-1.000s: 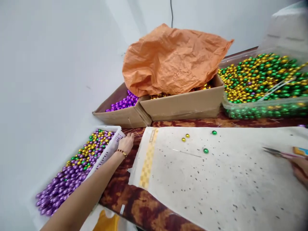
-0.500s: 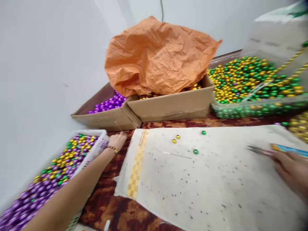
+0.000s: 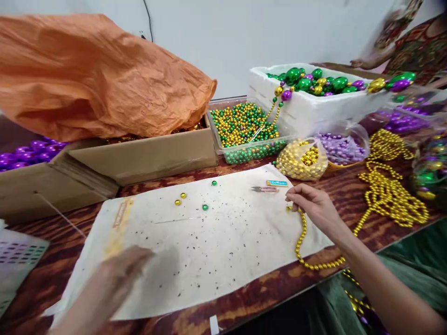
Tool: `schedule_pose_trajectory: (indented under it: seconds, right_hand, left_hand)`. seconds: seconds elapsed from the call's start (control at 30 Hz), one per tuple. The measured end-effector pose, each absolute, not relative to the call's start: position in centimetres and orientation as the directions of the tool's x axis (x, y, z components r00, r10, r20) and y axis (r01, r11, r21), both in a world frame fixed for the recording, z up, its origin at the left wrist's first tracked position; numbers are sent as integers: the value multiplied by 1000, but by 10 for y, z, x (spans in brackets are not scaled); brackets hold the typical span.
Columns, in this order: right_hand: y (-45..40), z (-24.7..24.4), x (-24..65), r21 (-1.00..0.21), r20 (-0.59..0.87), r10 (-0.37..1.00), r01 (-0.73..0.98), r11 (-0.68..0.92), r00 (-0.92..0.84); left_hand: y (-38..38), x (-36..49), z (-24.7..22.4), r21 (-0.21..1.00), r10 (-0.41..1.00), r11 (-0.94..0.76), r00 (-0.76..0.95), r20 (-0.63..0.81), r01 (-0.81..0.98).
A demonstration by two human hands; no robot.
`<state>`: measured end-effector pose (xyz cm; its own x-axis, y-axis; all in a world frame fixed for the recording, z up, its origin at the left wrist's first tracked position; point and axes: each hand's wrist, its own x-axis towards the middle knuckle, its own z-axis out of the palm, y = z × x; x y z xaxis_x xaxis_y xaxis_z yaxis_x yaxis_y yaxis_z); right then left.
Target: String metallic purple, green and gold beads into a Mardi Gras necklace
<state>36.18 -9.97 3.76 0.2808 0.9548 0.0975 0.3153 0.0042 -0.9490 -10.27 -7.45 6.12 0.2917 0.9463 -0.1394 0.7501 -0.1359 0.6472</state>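
My right hand (image 3: 310, 204) is closed in a pinch at the end of a gold bead string (image 3: 303, 232). The string hangs in a curve over the edge of the white cloth (image 3: 223, 260) and passes behind my wrist. My left hand (image 3: 122, 274), smeared by motion, is above the cloth's left part, its fingers unclear. Thread snips (image 3: 264, 189) lie on the cloth beside a small blue and yellow packet (image 3: 277, 183). Two gold beads (image 3: 180, 198), two green beads (image 3: 209, 195) and a thin needle (image 3: 178, 220) rest farther left.
Cardboard boxes (image 3: 146, 158) under an orange sheet (image 3: 115, 88) stand at the back left. Behind the cloth are a clear tub of beads (image 3: 240, 151), a white foam box (image 3: 286, 111) and a bag of gold beads (image 3: 296, 165). Another person's arm (image 3: 373, 59) shows at top right.
The view has swung right. My right hand has left the snips and packet and pinches the gold string. My left hand has come from beside the bead basket to over the cloth.
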Motion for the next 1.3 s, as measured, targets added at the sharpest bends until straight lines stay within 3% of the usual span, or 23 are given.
schedule_pose_trajectory:
  seconds: [0.07, 0.1, 0.13, 0.2, 0.27, 0.33, 0.47, 0.57, 0.67, 0.83, 1.0, 1.07, 1.17, 1.23, 1.3]
  right_hand:
    - [-110, 59, 349, -970, 68, 968, 243, 8, 241]
    - [-114, 68, 341, -978, 52, 976, 207, 7, 213]
    - [-118, 74, 332, -986, 30, 983, 169, -1, 179]
    - [-126, 81, 312, -995, -35, 995, 85, -43, 94]
    - [-130, 80, 291, -994, -109, 994, -2, -109, 20]
    - [-132, 74, 271, -985, -158, 987, -71, -160, -34]
    - [-131, 60, 235, -963, -221, 970, -134, -233, -96]
    - [-129, 51, 215, -946, -267, 955, -151, -285, -130]
    - [-130, 44, 205, -933, -297, 942, -164, -321, -156]
    - [-136, 34, 202, -887, -346, 914, -245, -392, -211]
    - [-138, 20, 207, -796, -388, 856, -344, -497, -341]
    - [-142, 16, 212, -819, -401, 844, -273, -504, -355]
    - [-154, 21, 228, -942, -334, 923, 81, -325, -191]
    - [-162, 33, 240, -934, -121, 989, 349, -84, -84]
    - [-167, 46, 247, -823, 128, 983, 538, 181, -135]
  left_hand:
    - [-123, -36, 59, 761, 775, 335, 296, -558, 555]
    - [-143, -6, 57, 769, 686, 501, 359, -633, 398]
    - [-158, 21, 55, 757, 616, 604, 455, -643, 251]
    - [-170, 59, 50, 745, 630, 667, 516, -580, 22]
    - [-163, 77, 45, 821, 784, 557, 406, -469, -126]
    - [-146, 80, 41, 906, 884, 405, 307, -353, -124]
    - [-121, 69, 38, 991, 961, 137, 245, -131, -6]
    - [-120, 63, 37, 999, 965, 42, 261, -36, -17]
    - [-123, 59, 35, 994, 959, 74, 280, -48, -85]
    - [-123, 55, 30, 918, 892, 265, 438, -117, -296]
    - [-120, 54, 27, 900, 832, 336, 535, -145, -279]
    - [-118, 53, 25, 933, 858, 285, 493, -146, -219]
    - [-114, 50, 25, 978, 891, 189, 433, -134, -85]
    - [-110, 50, 27, 987, 864, 162, 483, -141, -1]
    - [-108, 52, 31, 988, 811, 146, 564, -153, 58]
